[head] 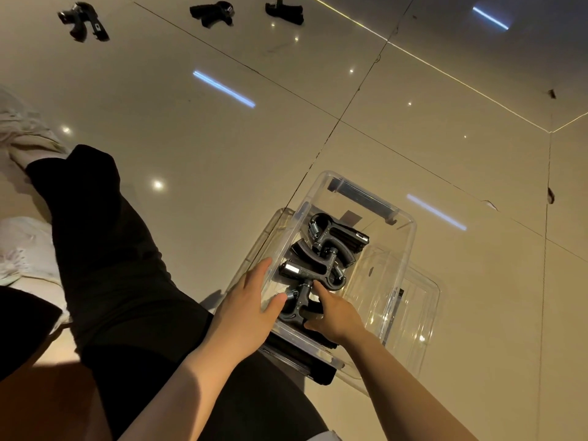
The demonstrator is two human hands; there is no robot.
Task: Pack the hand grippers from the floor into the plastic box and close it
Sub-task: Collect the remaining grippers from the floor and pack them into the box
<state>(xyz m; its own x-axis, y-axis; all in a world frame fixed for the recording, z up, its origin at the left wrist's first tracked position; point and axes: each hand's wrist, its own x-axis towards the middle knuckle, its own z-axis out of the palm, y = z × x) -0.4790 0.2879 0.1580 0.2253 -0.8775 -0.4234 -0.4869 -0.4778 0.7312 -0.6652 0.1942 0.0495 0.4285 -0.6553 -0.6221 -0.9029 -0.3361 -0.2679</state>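
At the upper left and upper middle of the frame three hand grippers (83, 21) lie on the floor (197, 148), well apart from the box. Lower middle, the left hand (251, 300) rests spread against the plastic box (410, 230) wall; the right hand (334, 313) pinches a packed gripper (300, 302) inside. Its lid (423, 313) lies beneath. Loosely stacked handles could stand proud and block closing. No writing is legible.
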